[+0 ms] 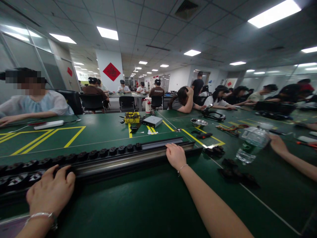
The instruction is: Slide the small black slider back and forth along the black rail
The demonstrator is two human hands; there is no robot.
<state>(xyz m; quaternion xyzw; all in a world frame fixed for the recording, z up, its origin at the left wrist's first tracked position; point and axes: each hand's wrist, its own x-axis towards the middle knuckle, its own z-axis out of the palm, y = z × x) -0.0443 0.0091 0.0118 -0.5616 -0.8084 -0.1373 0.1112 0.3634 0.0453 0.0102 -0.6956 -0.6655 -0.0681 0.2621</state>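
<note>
Across the green table in front of me lies a long black rail with a shiny metal channel along its length. Round black parts sit in a row in its far channel, and more of them fill the left end of the near one. My left hand rests over these near parts, fingers bent and spread apart; what lies under the fingertips is hidden. Near the rail's right end, my right hand has its fingers curled over the rail's edge.
At the right, another person's hand is at a clear plastic bottle. Black parts lie nearby. Beyond the rail are a grey box, a yellow box with cables, a metal bowl and yellow tape lines. People sit around.
</note>
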